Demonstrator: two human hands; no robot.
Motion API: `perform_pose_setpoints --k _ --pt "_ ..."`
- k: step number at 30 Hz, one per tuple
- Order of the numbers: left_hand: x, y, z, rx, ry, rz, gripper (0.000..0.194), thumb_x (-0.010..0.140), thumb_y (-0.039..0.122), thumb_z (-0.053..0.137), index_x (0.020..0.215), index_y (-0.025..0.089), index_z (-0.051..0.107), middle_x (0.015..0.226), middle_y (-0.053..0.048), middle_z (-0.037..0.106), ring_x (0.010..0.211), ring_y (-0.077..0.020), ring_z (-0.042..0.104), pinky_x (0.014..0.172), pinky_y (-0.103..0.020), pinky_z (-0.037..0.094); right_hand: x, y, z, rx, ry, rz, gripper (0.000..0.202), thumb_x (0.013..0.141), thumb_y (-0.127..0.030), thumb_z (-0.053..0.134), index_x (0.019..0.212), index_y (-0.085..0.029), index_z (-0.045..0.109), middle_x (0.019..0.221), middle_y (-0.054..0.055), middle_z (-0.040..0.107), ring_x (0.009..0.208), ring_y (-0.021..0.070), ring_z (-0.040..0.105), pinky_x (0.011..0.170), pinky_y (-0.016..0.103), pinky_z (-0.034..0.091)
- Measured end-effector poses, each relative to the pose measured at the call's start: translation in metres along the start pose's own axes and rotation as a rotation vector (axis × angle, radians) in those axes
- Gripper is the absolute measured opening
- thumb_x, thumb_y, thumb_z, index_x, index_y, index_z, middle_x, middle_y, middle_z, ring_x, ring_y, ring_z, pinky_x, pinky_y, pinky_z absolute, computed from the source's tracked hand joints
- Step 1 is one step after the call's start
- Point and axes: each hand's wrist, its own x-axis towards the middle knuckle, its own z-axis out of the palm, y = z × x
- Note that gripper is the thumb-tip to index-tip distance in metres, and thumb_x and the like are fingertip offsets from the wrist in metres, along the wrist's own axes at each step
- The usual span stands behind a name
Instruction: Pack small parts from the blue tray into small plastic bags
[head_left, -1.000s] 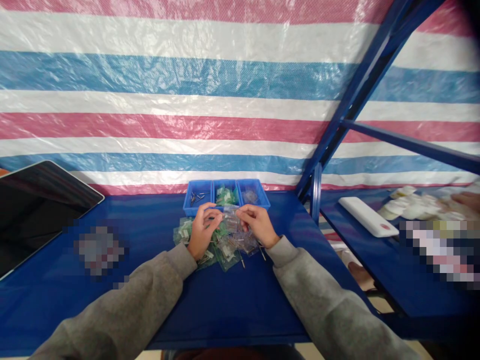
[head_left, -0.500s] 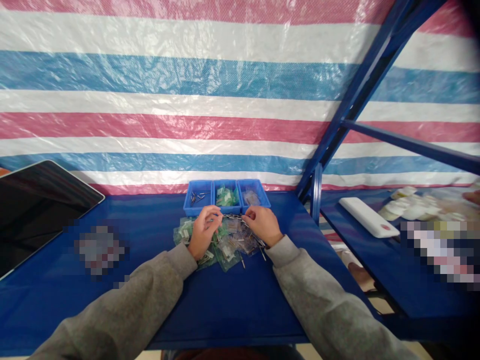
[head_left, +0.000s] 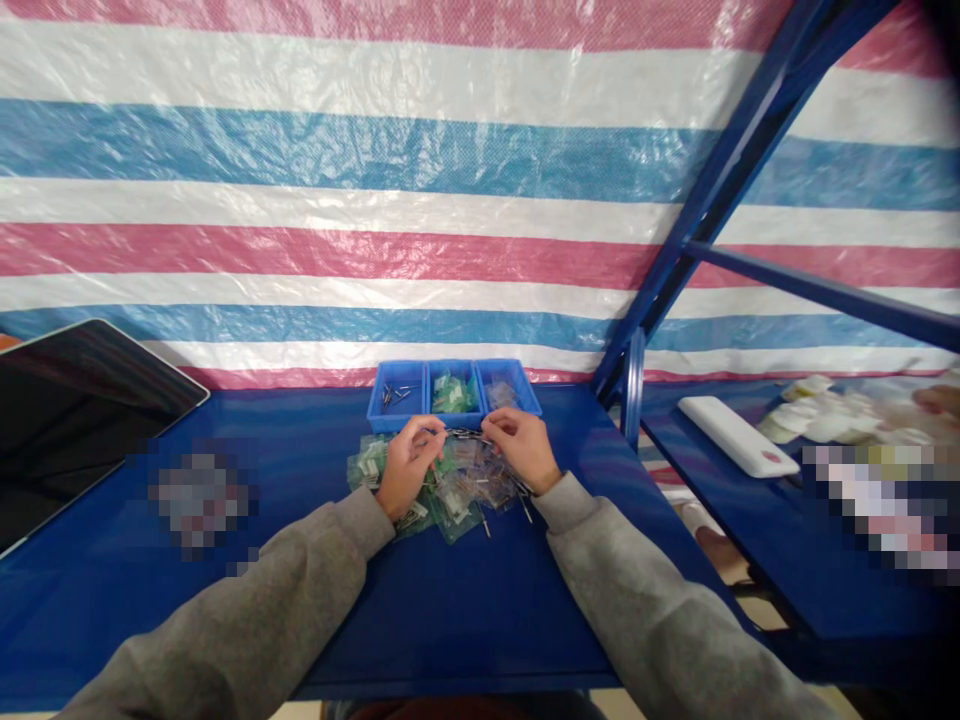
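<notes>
My left hand (head_left: pixel 409 464) is closed in a pinch over the left part of a pile of small plastic bags (head_left: pixel 456 500), some green and some clear. Opposite it, my right hand (head_left: pixel 523 448) also pinches, with thumb and forefinger together at the pile's back right. Thin dark and silvery metal pieces (head_left: pixel 465 434) lie between the two sets of fingertips. What either hand grips is too small to make out. Several slim metal rods (head_left: pixel 524 504) stick out beside the bags below my right wrist. Behind the hands, a blue three-part bin (head_left: pixel 399 423) touches the pile's far side.
The bin holds loose metal rods (head_left: pixel 401 391) at left, green bags (head_left: pixel 453 392) in the middle and clear bags (head_left: pixel 502 392) at right. A dark screen (head_left: pixel 82 420) stands at left. Blue metal posts (head_left: pixel 634 385) and another table with a white box (head_left: pixel 735 436) are at right.
My right hand has shifted very slightly, its fingertips moving a little left and up. My left hand has barely moved. At far right another person's hand has moved slightly.
</notes>
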Motion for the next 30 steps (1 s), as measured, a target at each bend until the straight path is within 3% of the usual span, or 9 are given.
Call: perform_pose_setpoints --k 3,7,13,17,20,24,30 --pt "0.001 -0.001 0.0 0.052 0.028 0.02 0.026 0.079 0.035 0.057 0.098 0.017 0.058 0.086 -0.004 0.06 0.069 -0.0134 0.055 0.051 -0.02 0.042 -0.003 -0.007 0.004 0.416 -0.14 0.107 0.025 0.072 -0.039 0.062 0.079 -0.015 0.06 0.071 0.006 0.069 0.044 0.0131 0.057 0.041 0.023 0.04" --pt "0.001 -0.004 0.0 0.147 0.003 0.032 0.027 0.077 0.034 0.06 0.099 0.018 0.064 0.089 -0.005 0.064 0.081 -0.017 0.057 0.062 -0.023 0.046 -0.01 -0.012 0.01 0.548 -0.205 0.116 0.028 0.071 -0.039 0.065 0.08 -0.013 0.062 0.072 0.006 0.069 0.044 0.011 0.056 0.04 0.021 0.039" --pt "0.002 -0.009 -0.003 0.19 0.017 0.01 0.021 0.077 0.036 0.059 0.083 0.017 0.067 0.081 -0.004 0.067 0.066 -0.015 0.058 0.056 -0.023 0.045 -0.014 -0.013 0.014 0.455 -0.186 0.034 0.029 0.077 -0.043 0.059 0.07 -0.014 0.063 0.06 0.002 0.063 0.043 0.0092 0.05 0.041 0.021 0.037" --pt "0.001 -0.007 -0.003 0.186 0.045 0.035 0.022 0.08 0.037 0.056 0.081 0.017 0.065 0.073 -0.002 0.064 0.06 -0.0129 0.055 0.053 -0.022 0.043 -0.016 -0.014 0.015 0.328 -0.13 -0.058 0.026 0.076 -0.04 0.061 0.08 -0.015 0.065 0.067 0.002 0.064 0.049 0.0109 0.053 0.048 0.023 0.043" --pt "0.0 -0.005 -0.003 0.2 0.038 0.042 0.024 0.081 0.037 0.053 0.079 0.016 0.064 0.071 -0.001 0.062 0.06 -0.0123 0.055 0.053 -0.021 0.043 -0.019 -0.016 0.015 0.209 -0.104 -0.124 0.026 0.079 -0.041 0.058 0.081 -0.016 0.065 0.068 0.002 0.063 0.052 0.0118 0.055 0.052 0.024 0.044" --pt "0.0 -0.006 -0.003 0.216 0.023 0.059 0.025 0.082 0.037 0.053 0.082 0.015 0.065 0.074 -0.002 0.064 0.063 -0.0128 0.057 0.054 -0.021 0.045 -0.021 -0.017 0.014 0.077 -0.099 -0.168 0.032 0.084 -0.043 0.05 0.07 -0.016 0.062 0.055 -0.001 0.056 0.049 0.011 0.051 0.051 0.022 0.04" --pt "-0.002 -0.007 -0.004 0.226 0.024 0.133 0.022 0.079 0.035 0.057 0.085 0.015 0.067 0.084 -0.006 0.067 0.069 -0.0148 0.06 0.059 -0.023 0.048 -0.019 -0.013 0.014 0.05 -0.125 -0.151 0.04 0.087 -0.045 0.044 0.061 -0.016 0.055 0.049 -0.003 0.048 0.047 0.0093 0.046 0.048 0.02 0.036"
